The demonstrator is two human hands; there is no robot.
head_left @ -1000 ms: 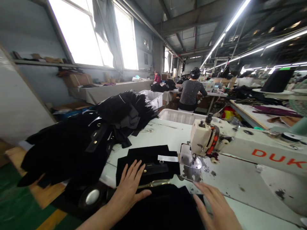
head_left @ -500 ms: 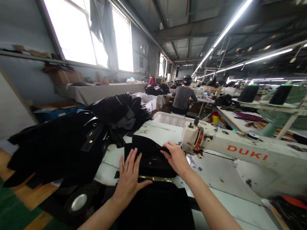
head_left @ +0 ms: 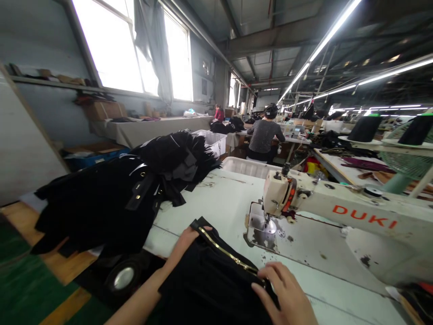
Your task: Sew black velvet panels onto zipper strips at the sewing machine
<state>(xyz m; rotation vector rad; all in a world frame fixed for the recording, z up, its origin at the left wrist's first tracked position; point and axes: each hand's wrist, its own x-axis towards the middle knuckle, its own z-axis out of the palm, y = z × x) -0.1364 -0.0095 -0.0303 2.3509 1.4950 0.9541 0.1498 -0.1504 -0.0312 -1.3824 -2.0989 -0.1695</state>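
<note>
A black fabric piece (head_left: 209, 280) with a gold zipper (head_left: 230, 255) along its edge lies at the near edge of the white sewing table (head_left: 230, 198). My left hand (head_left: 184, 243) grips its far left corner, fingers tucked under the cloth. My right hand (head_left: 284, 293) pinches the right end of the zipper edge. A white DUKI sewing machine (head_left: 338, 212) stands to the right, its needle plate (head_left: 262, 228) just beyond the fabric.
A large pile of black garments (head_left: 128, 194) covers the table's left end. White plastic bins (head_left: 248, 167) sit behind the table. A person in a grey top (head_left: 265, 135) works at a far bench. Thread cones (head_left: 365, 128) and a green fan (head_left: 406, 162) stand at right.
The folded black pieces that lay flat under my hands have been gathered and pulled toward me. My right hand came back from the far edge to grip the zipper end.
</note>
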